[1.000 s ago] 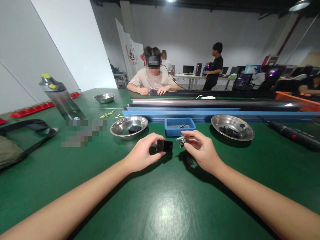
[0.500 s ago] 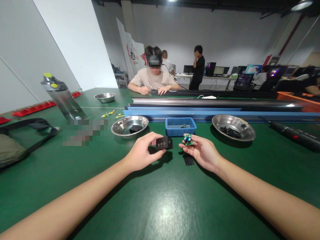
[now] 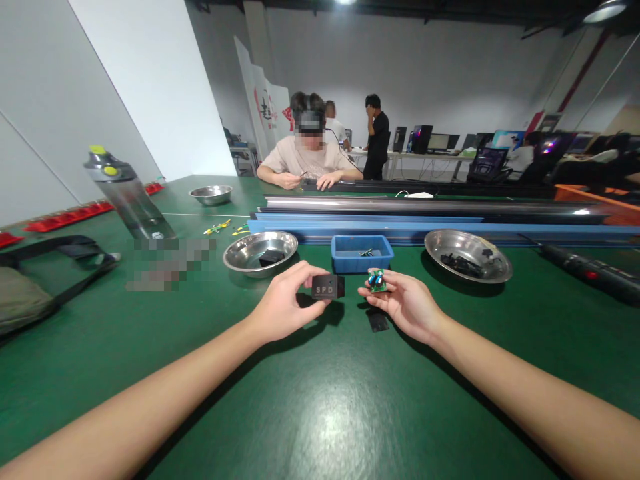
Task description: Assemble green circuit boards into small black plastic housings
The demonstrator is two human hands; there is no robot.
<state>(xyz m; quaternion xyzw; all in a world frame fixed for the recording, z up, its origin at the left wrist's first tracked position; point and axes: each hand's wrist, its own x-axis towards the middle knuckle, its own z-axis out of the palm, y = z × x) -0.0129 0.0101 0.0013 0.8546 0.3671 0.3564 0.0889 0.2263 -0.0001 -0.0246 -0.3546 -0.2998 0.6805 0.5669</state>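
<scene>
My left hand (image 3: 289,303) grips a small black plastic housing (image 3: 325,287) marked "SPD" between thumb and fingers, above the table. Across a short gap, my right hand (image 3: 407,303) holds a small green circuit board (image 3: 377,281) with blue components at its fingertips. The housing and the board are apart. On the green table (image 3: 320,387), just below my right fingers, lies a flat black plastic piece (image 3: 379,320). Beyond my hands stands a blue plastic bin (image 3: 363,263) with a few small parts inside.
Steel bowls with black parts stand left (image 3: 235,267) and right (image 3: 435,257) of the bin. Long blue and black profiles (image 3: 425,227) lie behind them. A bottle (image 3: 130,193) and a bag (image 3: 30,287) are left, a black tool (image 3: 590,267) right. A co-worker (image 3: 310,157) sits opposite.
The housing in my left hand has turned slightly, its marked face now more toward me. My right hand and the circuit board stay nearly still. A standing person in the background has moved left.
</scene>
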